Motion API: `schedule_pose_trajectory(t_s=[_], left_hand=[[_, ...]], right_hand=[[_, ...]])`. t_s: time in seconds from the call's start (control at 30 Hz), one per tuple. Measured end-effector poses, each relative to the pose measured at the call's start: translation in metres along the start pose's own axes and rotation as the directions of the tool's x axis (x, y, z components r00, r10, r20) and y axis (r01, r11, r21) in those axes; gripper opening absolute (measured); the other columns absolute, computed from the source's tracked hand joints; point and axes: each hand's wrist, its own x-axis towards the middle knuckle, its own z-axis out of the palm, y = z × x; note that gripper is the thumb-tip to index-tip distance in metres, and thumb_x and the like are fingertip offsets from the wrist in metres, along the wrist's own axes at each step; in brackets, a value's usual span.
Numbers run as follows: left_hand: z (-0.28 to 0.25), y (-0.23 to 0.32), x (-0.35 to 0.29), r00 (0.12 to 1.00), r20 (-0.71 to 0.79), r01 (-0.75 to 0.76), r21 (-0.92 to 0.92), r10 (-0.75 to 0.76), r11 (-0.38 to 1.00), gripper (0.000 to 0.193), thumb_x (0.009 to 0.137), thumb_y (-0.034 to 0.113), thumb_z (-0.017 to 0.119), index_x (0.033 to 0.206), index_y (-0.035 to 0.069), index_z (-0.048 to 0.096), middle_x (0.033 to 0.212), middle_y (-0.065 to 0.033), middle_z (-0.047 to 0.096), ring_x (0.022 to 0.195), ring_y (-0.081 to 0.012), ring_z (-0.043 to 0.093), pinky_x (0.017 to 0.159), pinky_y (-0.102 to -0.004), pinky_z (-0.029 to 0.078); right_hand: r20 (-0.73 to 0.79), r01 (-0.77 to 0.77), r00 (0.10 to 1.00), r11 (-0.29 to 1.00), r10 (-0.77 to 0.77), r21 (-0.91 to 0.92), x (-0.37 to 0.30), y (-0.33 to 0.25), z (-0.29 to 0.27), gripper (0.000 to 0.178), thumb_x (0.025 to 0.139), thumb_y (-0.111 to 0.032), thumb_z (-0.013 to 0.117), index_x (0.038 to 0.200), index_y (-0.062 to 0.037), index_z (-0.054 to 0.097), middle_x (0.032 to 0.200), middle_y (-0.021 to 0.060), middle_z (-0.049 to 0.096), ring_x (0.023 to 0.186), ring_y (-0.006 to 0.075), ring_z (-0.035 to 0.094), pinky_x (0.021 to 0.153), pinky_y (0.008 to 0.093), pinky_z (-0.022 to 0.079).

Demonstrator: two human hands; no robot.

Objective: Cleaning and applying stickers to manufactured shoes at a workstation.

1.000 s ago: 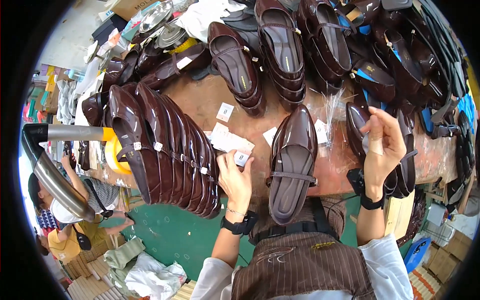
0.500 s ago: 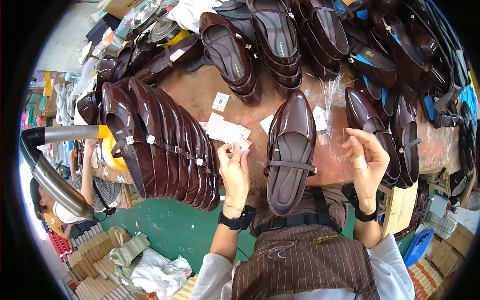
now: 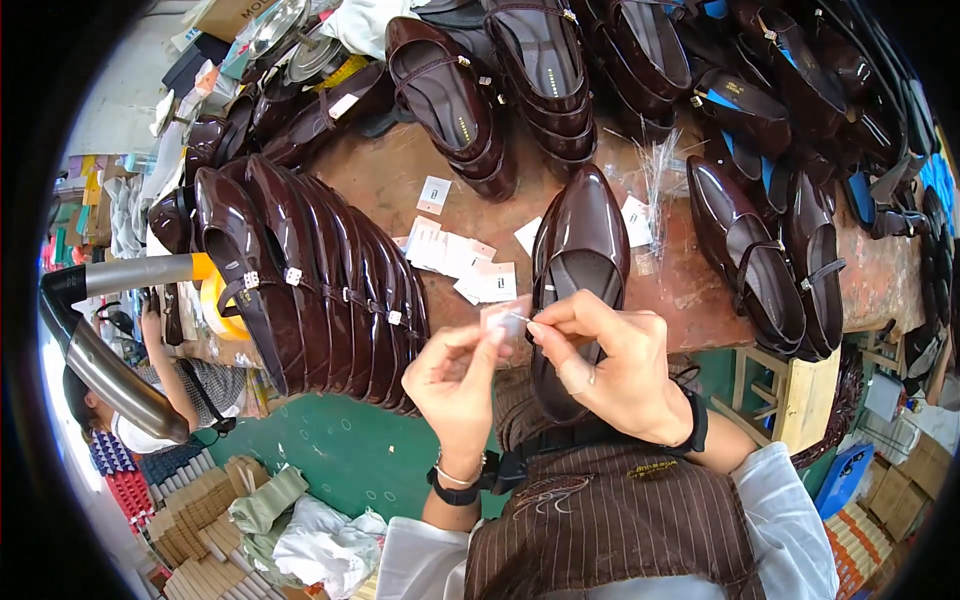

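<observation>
In front of me, my left hand is closed in a pinch on a small whitish tag. My right hand comes from the right with thumb and forefinger pressed together on a thin clear plastic strand, whose end meets the tag. Both hands are over a glossy dark burgundy strapped shoe lying toe away from me; the right hand hides its strap and middle. Left of its toe lie several loose white tags. A bunch of fine clear strands lies to its right.
A tightly packed row of burgundy shoes stands at the left, beside a grey tube with a yellow collar. Two more shoes lie at the right. Stacked shoes fill the back of the worn table. Another person is at the far left.
My left hand has lifted a tag off the pile. My right hand has come from the right side to meet it in front of the middle shoe.
</observation>
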Motion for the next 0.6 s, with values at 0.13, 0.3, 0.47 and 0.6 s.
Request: schedule_pose_trajectory(t_s=[0.13, 0.3, 0.47, 0.6], left_hand=[[0.006, 0.012, -0.009, 0.999, 0.038, 0.022, -0.003, -0.021, 1.000, 0.007, 0.082, -0.007, 0.070, 0.088, -0.006, 0.066, 0.082, -0.0105, 0.070, 0.074, -0.0138, 0.068, 0.067, -0.0238, 0.054], [0.009, 0.012, -0.010, 0.999, 0.036, 0.038, 0.000, -0.038, 0.999, 0.007, 0.082, -0.008, 0.071, 0.087, -0.006, 0.065, 0.081, -0.0111, 0.070, 0.072, -0.0143, 0.068, 0.067, -0.0240, 0.055], [0.009, 0.002, -0.012, 0.997, 0.077, 0.000, 0.030, -0.002, 1.000, 0.009, 0.081, -0.007, 0.071, 0.087, -0.005, 0.065, 0.082, -0.0118, 0.070, 0.074, -0.0145, 0.068, 0.067, -0.0250, 0.055], [0.011, 0.010, -0.007, 0.895, 0.236, -0.442, 0.366, 0.377, 0.819, 0.014, 0.075, -0.009, 0.073, 0.088, -0.002, 0.070, 0.083, -0.0137, 0.070, 0.074, -0.0236, 0.070, 0.067, -0.0288, 0.055]], right_hand=[[-0.029, 0.035, 0.999, 0.999, -0.036, -0.019, 0.001, -0.003, 0.000, 0.010, 0.083, 0.002, 0.067, 0.090, 0.0001, 0.060, 0.072, 0.0121, 0.068, 0.062, 0.0206, 0.070, 0.054, 0.0282, 0.054], [-0.020, 0.022, 1.000, 0.995, -0.023, -0.093, -0.003, -0.002, -0.006, 0.011, 0.083, 0.002, 0.067, 0.090, -0.0001, 0.061, 0.071, 0.0117, 0.068, 0.061, 0.0204, 0.070, 0.054, 0.0283, 0.054], [-0.041, -0.013, 0.999, 1.000, 0.013, -0.012, -0.001, -0.004, -0.006, 0.012, 0.085, 0.000, 0.068, 0.096, 0.0004, 0.062, 0.077, 0.0118, 0.071, 0.070, 0.0199, 0.073, 0.057, 0.0270, 0.055], [0.206, -0.311, 0.943, 0.916, 0.263, 0.255, 0.000, 0.005, -0.022, 0.016, 0.090, -0.003, 0.064, 0.104, 0.0047, 0.065, 0.085, 0.0117, 0.073, 0.080, 0.0179, 0.073, 0.070, 0.0276, 0.057]])
